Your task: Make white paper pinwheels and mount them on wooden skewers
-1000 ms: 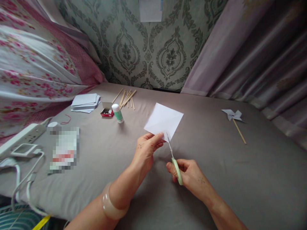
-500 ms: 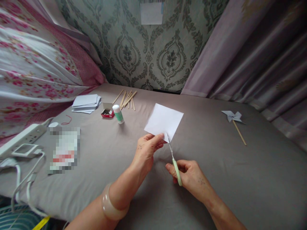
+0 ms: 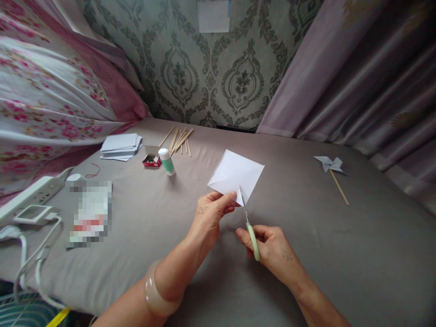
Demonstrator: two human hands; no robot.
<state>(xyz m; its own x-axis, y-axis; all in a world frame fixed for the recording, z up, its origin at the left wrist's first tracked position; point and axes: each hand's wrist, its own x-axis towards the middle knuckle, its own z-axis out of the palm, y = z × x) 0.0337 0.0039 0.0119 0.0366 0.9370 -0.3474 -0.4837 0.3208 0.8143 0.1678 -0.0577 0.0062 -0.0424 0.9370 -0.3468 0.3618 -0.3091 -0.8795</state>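
A square sheet of white paper point(image 3: 235, 173) is held above the cloth by my left hand point(image 3: 215, 210), its thumb on top near the lower corner. My right hand point(image 3: 269, 243) is closed round the pale green handle of a pair of scissors point(image 3: 252, 240). The scissors' blades meet the paper at its near corner, just right of my left thumb, pointing inward from that corner. Part of the right-hand fingers is hidden behind the handle.
On the grey cloth point(image 3: 146, 218) a paper pinwheel point(image 3: 330, 164) on a stick lies to the right. Towards the back left are a glue stick point(image 3: 166, 162), a small red box point(image 3: 151, 160), several wooden sticks point(image 3: 180, 141) and a paper stack point(image 3: 120, 146). A power strip point(image 3: 36, 195) with cables runs along the left.
The paper and my left hand have shifted slightly right and nearer to me in view. The scissors' handle has moved slightly up, with the blades still at the paper's corner.
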